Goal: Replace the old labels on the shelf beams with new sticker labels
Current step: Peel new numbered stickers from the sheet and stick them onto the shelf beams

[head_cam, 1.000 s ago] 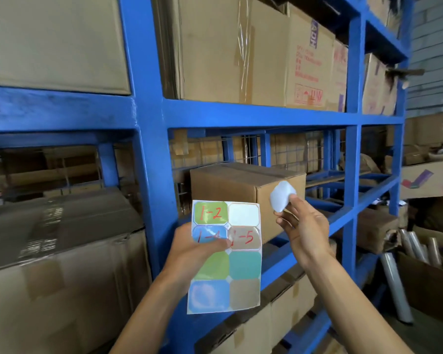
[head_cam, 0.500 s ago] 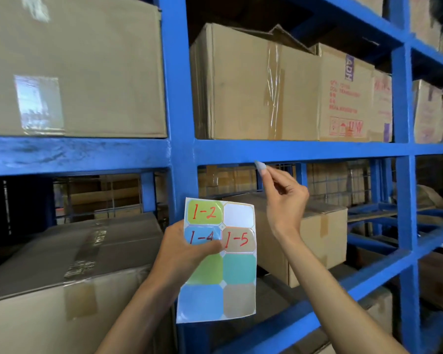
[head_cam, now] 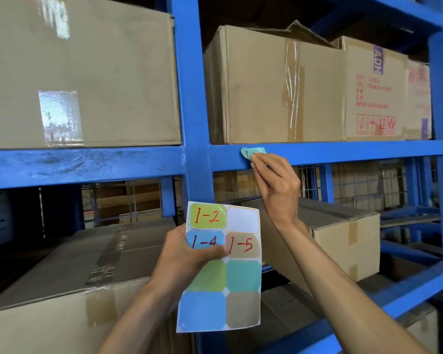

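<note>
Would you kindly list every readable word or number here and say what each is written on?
"1-2": green sticker on the sticker sheet.
"1-4": blue sticker, partly under the left hand.
"1-5": tan sticker.
"ADH": printed carton.
Carton's red print: mostly blurred.
Teal sticker under the right hand: writing hidden.
</note>
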The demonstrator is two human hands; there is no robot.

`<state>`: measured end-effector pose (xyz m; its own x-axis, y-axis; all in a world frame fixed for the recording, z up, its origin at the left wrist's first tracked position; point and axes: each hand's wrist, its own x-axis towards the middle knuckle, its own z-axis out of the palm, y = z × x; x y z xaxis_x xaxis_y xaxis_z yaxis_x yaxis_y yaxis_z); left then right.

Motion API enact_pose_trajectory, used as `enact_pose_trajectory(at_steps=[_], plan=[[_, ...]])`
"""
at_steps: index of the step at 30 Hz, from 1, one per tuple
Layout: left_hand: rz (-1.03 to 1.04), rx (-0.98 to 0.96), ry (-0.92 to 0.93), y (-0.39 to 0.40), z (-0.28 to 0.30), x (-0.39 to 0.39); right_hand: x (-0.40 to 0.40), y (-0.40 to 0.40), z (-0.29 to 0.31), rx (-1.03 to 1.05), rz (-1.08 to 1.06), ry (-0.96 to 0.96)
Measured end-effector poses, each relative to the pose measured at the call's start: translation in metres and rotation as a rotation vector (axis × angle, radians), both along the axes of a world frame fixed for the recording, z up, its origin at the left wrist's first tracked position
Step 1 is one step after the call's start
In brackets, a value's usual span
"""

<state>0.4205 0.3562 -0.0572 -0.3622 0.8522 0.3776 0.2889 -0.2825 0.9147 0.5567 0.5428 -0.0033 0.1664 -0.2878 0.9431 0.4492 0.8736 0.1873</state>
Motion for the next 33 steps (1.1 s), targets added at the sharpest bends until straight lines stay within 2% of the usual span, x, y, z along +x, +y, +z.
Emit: enact_pose_trajectory(at_steps=[11,24,33], plan=[[0.008,-0.01,0.02,0.01,0.0,0.0,-0.006,0.012,0.001,0.031,-0.037,0.033],[-0.01,-0.012,0.01,0.014,-0.001,-0.002,-0.011,0.014,0.006,0.044,-0.074,-0.019],[-0.005,-0.022,-0.009,0.014,-0.002,-0.008,-0.002,0.012,0.007,-0.019,-0.107,-0.102]])
